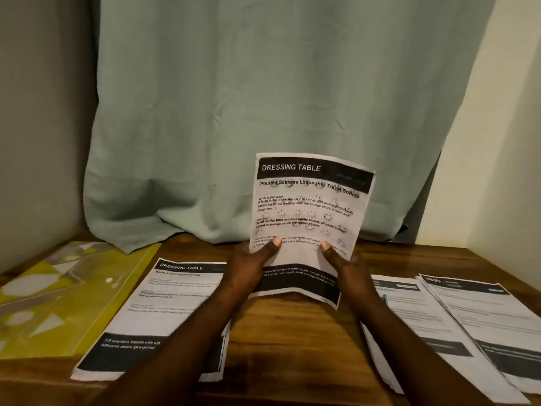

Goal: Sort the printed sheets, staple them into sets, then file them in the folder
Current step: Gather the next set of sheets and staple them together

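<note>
L hand point(252, 260) + R hand point(343, 263): fingers point(274, 244) pinch printed sheet point(311, 206) at lower sides; light, floppy, prob. creases easily; grip both edges

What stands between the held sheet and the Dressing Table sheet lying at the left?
Nothing visible does. Only the forearm of the left hand, gripping the held sheet, covers the right edge of the lying sheet.
</note>
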